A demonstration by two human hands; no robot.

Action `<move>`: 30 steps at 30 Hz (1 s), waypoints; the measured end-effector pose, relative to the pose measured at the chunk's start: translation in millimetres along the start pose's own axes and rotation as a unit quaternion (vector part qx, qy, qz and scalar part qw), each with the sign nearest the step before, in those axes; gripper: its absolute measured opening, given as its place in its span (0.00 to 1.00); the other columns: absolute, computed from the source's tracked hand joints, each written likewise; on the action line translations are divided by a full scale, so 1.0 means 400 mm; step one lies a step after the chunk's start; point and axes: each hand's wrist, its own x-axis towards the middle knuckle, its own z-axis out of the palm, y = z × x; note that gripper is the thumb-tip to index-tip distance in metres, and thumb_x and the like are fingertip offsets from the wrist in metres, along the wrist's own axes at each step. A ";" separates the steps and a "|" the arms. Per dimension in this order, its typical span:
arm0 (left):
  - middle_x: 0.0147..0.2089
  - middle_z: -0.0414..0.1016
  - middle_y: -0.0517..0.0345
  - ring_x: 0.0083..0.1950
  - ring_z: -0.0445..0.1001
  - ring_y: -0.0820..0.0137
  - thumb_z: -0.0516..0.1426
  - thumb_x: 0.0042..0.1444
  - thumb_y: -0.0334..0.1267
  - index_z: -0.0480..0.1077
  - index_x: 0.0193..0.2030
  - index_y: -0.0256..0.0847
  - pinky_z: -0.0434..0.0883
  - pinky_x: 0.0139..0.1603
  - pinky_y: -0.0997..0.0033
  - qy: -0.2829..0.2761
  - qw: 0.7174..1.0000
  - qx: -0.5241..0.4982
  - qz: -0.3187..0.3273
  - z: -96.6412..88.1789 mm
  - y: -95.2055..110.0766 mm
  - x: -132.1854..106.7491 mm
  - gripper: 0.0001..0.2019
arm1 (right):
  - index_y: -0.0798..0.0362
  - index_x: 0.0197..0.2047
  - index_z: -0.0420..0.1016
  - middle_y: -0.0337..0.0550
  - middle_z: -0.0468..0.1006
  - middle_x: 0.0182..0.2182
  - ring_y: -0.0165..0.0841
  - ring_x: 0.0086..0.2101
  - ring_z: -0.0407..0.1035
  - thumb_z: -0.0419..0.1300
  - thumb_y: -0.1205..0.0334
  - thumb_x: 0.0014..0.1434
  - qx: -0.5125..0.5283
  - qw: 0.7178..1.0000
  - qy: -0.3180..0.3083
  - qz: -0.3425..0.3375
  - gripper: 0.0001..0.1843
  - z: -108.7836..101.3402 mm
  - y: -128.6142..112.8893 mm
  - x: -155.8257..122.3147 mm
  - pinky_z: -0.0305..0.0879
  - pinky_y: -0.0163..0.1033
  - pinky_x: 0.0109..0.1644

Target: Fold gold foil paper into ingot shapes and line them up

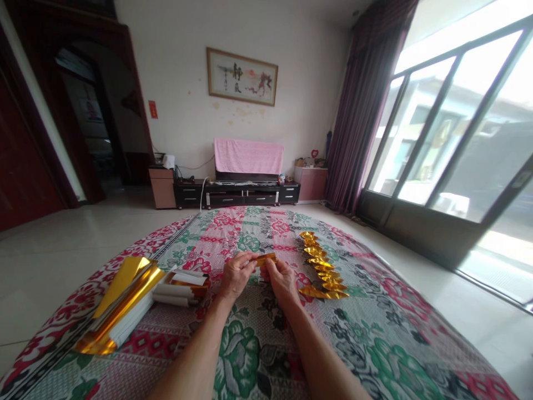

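Between my two hands, above the middle of the patterned cloth, is a small piece of gold foil paper (265, 259), narrow and seemingly folded. My left hand (238, 273) pinches its left end with thumb and fingers. Its right end is gripped by my right hand (281, 279), the thumb pressed on top. To the right lies a row of several folded gold foil ingots (320, 261), pointed at both ends. On the left rests a stack of gold foil sheets (125, 294) with white undersides, curling at the edges. Beside it sit smaller rolled white-and-gold pieces (180, 289).
A round surface is covered by a red, green and grey floral cloth (237, 355). Beyond it stands a low black cabinet (241, 197) with a pink towel (249, 155) draped over a screen. Glass doors (441, 122) and a purple curtain (353, 111) are on the right.
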 end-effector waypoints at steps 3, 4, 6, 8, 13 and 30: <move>0.46 0.73 0.53 0.32 0.75 0.70 0.59 0.45 0.39 0.77 0.35 0.42 0.74 0.33 0.71 0.003 1.000 -0.017 0.004 0.003 -0.007 0.002 0.10 | 0.54 0.27 0.74 0.39 0.75 0.20 0.31 0.22 0.68 0.58 0.45 0.46 -0.022 1.000 0.006 -0.009 0.19 -0.001 0.004 0.003 0.64 0.33 0.26; 0.47 0.73 0.53 0.33 0.75 0.70 0.59 0.45 0.39 0.77 0.34 0.42 0.74 0.34 0.70 0.006 1.000 -0.021 0.005 0.004 -0.008 0.002 0.09 | 0.54 0.27 0.74 0.40 0.76 0.21 0.31 0.22 0.69 0.58 0.45 0.46 -0.025 1.000 0.007 -0.011 0.19 -0.002 0.005 0.003 0.64 0.33 0.26; 0.47 0.73 0.53 0.32 0.74 0.70 0.60 0.45 0.39 0.77 0.33 0.42 0.74 0.34 0.70 0.011 1.000 -0.024 0.009 0.006 -0.009 0.002 0.08 | 0.55 0.28 0.74 0.40 0.76 0.21 0.31 0.22 0.69 0.58 0.45 0.46 -0.024 1.000 0.005 -0.011 0.19 -0.003 0.005 0.004 0.64 0.33 0.26; 0.47 0.73 0.53 0.32 0.74 0.70 0.60 0.45 0.39 0.77 0.32 0.43 0.73 0.35 0.69 0.010 1.000 -0.023 0.013 0.008 -0.009 0.002 0.07 | 0.55 0.29 0.75 0.40 0.76 0.21 0.31 0.22 0.69 0.58 0.46 0.46 -0.022 1.000 0.001 -0.013 0.19 -0.005 0.004 0.004 0.65 0.33 0.26; 0.46 0.74 0.54 0.30 0.73 0.72 0.59 0.45 0.38 0.75 0.29 0.42 0.71 0.32 0.71 0.005 1.000 0.002 0.020 0.011 -0.013 0.001 0.05 | 0.56 0.30 0.75 0.41 0.76 0.21 0.31 0.22 0.69 0.59 0.46 0.46 -0.012 1.000 0.001 -0.014 0.20 -0.006 0.002 0.002 0.65 0.33 0.26; 0.50 0.72 0.52 0.31 0.74 0.72 0.60 0.42 0.42 0.73 0.32 0.37 0.67 0.28 0.75 -0.004 0.996 -0.044 -0.077 0.009 -0.009 -0.003 0.12 | 0.56 0.33 0.75 0.40 0.77 0.24 0.29 0.24 0.69 0.60 0.51 0.48 0.013 0.999 -0.029 -0.016 0.16 -0.008 0.002 0.000 0.63 0.32 0.29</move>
